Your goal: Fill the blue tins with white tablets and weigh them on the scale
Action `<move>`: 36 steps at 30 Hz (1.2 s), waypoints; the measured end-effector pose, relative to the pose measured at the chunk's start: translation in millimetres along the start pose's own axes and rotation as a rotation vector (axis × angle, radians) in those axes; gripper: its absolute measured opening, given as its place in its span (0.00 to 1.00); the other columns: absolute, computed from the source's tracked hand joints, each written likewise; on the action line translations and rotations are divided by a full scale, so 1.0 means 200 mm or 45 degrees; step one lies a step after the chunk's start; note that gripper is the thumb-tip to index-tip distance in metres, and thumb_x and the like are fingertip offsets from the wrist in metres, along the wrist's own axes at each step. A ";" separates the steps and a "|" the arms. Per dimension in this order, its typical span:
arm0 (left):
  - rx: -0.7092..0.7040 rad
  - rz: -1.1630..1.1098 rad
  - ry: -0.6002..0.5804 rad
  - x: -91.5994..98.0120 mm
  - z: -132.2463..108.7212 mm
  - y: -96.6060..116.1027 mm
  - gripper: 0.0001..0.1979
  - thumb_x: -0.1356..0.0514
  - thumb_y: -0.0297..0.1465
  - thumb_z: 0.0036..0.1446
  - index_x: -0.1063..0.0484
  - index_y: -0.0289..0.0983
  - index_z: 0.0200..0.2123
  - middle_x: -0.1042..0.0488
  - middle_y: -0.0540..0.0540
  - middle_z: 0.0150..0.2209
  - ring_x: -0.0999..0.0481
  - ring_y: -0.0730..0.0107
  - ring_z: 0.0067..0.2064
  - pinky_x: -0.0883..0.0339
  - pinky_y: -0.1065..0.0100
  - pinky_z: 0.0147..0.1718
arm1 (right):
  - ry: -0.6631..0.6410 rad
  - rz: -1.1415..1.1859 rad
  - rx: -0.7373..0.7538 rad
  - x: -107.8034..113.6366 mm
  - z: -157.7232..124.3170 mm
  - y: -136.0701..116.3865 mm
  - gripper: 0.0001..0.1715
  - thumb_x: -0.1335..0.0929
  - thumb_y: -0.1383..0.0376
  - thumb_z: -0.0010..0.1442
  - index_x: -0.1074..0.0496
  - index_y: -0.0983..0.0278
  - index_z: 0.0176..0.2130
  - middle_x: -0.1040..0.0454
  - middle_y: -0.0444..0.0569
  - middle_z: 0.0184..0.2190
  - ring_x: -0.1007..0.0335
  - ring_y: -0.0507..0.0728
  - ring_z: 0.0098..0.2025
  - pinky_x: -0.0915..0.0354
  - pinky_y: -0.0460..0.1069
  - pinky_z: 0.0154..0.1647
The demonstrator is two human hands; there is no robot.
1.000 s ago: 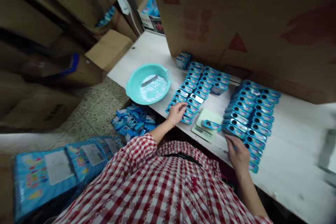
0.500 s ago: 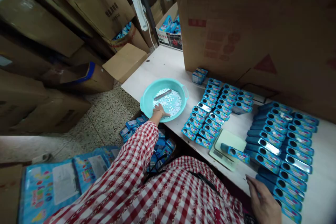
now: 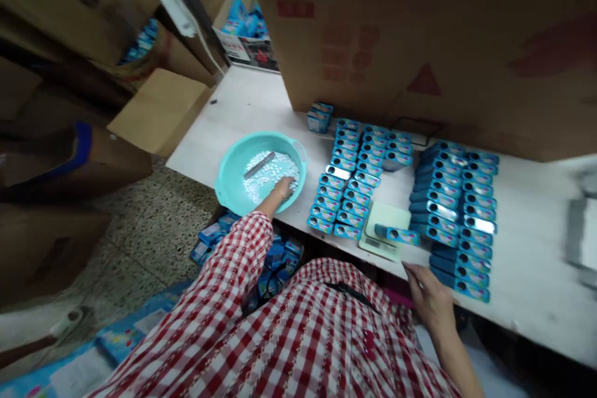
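Observation:
My left hand (image 3: 283,188) reaches into a teal basin (image 3: 231,165) that holds many small white pieces and a grey strip; its fingers curl down among the pieces, and what they hold is hidden. My right hand (image 3: 429,295) rests at the table's near edge, fingers together, touching the front end of the right block of blue tins (image 3: 454,211). A second block of blue tins (image 3: 354,177) lies in rows left of it. One blue tin (image 3: 396,235) lies on a pale green scale (image 3: 385,221) between the blocks.
A big cardboard box (image 3: 420,31) stands at the back of the white table (image 3: 242,106). More cartons line the left wall. Loose blue tins (image 3: 275,255) lie under the table, and blue packs lie on the speckled floor (image 3: 153,224).
My left hand left the left block of tins and went into the teal basin. My right hand stayed at the near edge by the right block. The camera view shifted.

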State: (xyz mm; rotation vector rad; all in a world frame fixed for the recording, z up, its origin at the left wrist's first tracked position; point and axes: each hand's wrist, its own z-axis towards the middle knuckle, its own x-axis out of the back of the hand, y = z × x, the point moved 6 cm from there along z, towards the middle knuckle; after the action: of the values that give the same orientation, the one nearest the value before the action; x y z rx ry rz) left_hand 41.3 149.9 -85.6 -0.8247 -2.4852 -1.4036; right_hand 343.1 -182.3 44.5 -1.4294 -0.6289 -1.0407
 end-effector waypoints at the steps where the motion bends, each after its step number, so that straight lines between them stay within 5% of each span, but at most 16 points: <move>1: 0.008 -0.052 -0.026 0.00 0.00 0.00 0.13 0.39 0.18 0.34 0.32 0.36 0.26 0.33 0.45 0.35 0.33 0.65 0.43 0.40 0.71 0.42 | -0.010 0.021 -0.012 0.00 -0.01 -0.01 0.13 0.41 0.62 0.59 0.30 0.63 0.39 0.26 0.50 0.33 0.29 0.56 0.36 0.33 0.51 0.39; 7: 0.045 -0.466 -0.142 0.11 -0.06 0.02 0.04 0.45 0.28 0.47 0.38 0.36 0.24 0.37 0.51 0.23 0.36 0.80 0.24 0.39 0.78 0.24 | -0.068 0.093 -0.145 -0.03 -0.12 0.00 0.13 0.41 0.65 0.60 0.30 0.63 0.40 0.27 0.49 0.34 0.30 0.54 0.38 0.33 0.51 0.41; 11: 0.168 -1.454 0.009 0.25 -0.12 0.00 0.13 0.51 0.33 0.55 0.42 0.36 0.20 0.44 0.54 0.15 0.45 0.84 0.16 0.47 0.81 0.14 | -0.127 0.179 -0.198 -0.09 -0.18 0.00 0.13 0.41 0.65 0.60 0.31 0.63 0.41 0.27 0.49 0.35 0.31 0.53 0.38 0.33 0.50 0.41; 15: 0.138 -1.781 -0.097 0.22 -0.26 0.09 0.17 0.53 0.34 0.58 0.42 0.35 0.19 0.45 0.55 0.15 0.48 0.86 0.14 0.52 0.83 0.11 | -0.170 0.301 -0.162 -0.12 -0.12 -0.08 0.12 0.40 0.66 0.60 0.30 0.63 0.40 0.27 0.49 0.35 0.31 0.53 0.39 0.34 0.49 0.42; 20: 0.330 -1.865 -0.492 -0.19 -0.67 0.23 0.15 0.52 0.33 0.58 0.35 0.34 0.23 0.33 0.49 0.24 0.38 0.84 0.19 0.43 0.82 0.15 | -0.242 0.489 0.092 -0.10 0.08 -0.38 0.13 0.40 0.66 0.60 0.31 0.63 0.42 0.28 0.49 0.36 0.32 0.51 0.39 0.34 0.46 0.42; 25: 0.695 -1.756 -0.595 -0.72 -1.07 0.19 0.15 0.53 0.30 0.58 0.30 0.31 0.27 0.26 0.41 0.34 0.26 0.67 0.38 0.31 0.66 0.37 | -0.349 0.158 0.444 -0.12 0.22 -0.63 0.19 0.41 0.65 0.60 0.36 0.67 0.50 0.32 0.56 0.44 0.37 0.58 0.46 0.36 0.52 0.45; 29: 0.795 -1.760 -0.723 -0.97 -1.19 0.18 0.14 0.52 0.31 0.57 0.29 0.31 0.34 0.26 0.40 0.38 0.29 0.63 0.45 0.38 0.61 0.47 | -0.460 -0.175 0.455 -0.19 0.21 -0.57 0.20 0.41 0.71 0.57 0.38 0.72 0.50 0.33 0.61 0.44 0.37 0.61 0.44 0.34 0.54 0.39; 36: 0.769 -1.735 -0.661 -1.12 -1.20 0.19 0.13 0.52 0.29 0.57 0.30 0.30 0.32 0.26 0.40 0.33 0.27 0.65 0.42 0.37 0.64 0.46 | -0.437 0.007 0.507 -0.18 0.15 -0.31 0.13 0.41 0.71 0.58 0.32 0.66 0.42 0.31 0.54 0.39 0.36 0.56 0.41 0.35 0.50 0.40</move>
State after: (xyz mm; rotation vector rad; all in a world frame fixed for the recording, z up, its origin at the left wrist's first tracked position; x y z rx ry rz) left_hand 219.8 -119.5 -16.6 0.9419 -3.7155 -0.3815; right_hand 280.0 -137.0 47.4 -1.2584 -1.0182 -0.6208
